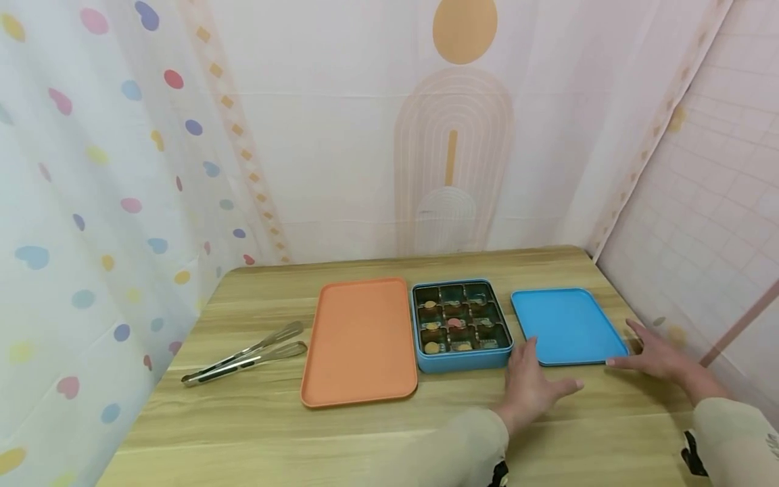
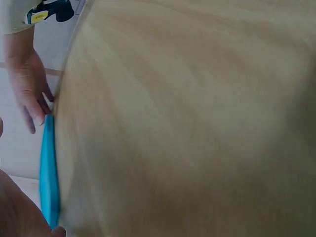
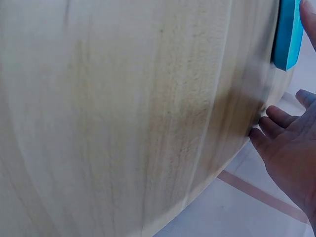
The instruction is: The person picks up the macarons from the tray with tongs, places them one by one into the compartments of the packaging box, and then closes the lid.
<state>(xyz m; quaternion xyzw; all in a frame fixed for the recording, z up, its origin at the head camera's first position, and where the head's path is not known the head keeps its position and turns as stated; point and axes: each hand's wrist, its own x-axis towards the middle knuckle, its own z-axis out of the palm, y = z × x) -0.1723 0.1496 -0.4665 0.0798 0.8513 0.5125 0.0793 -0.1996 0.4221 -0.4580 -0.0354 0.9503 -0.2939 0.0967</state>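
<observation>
A flat blue lid [image 1: 564, 326] lies on the table between the two hands. My left hand [image 1: 528, 389] is at its near left corner, fingers extended and thumb spread to the right, beside the blue square tin [image 1: 465, 362]. On the other side my right hand [image 1: 656, 354] has its thumb close to the lid's near right corner; whether it touches is unclear. In the right wrist view the right hand's fingers [image 3: 291, 133] reach out fairly straight. Inside the tin is a dark divided tray [image 1: 456, 314] with small round pieces in several compartments.
An orange tray [image 1: 364, 345] lies left of the tin. Metal tongs [image 1: 246, 357] rest farther left with their arms spread. Patterned curtains [image 1: 341, 135] hang behind and beside the wooden table [image 1: 268, 433], and its right edge runs close to the right hand.
</observation>
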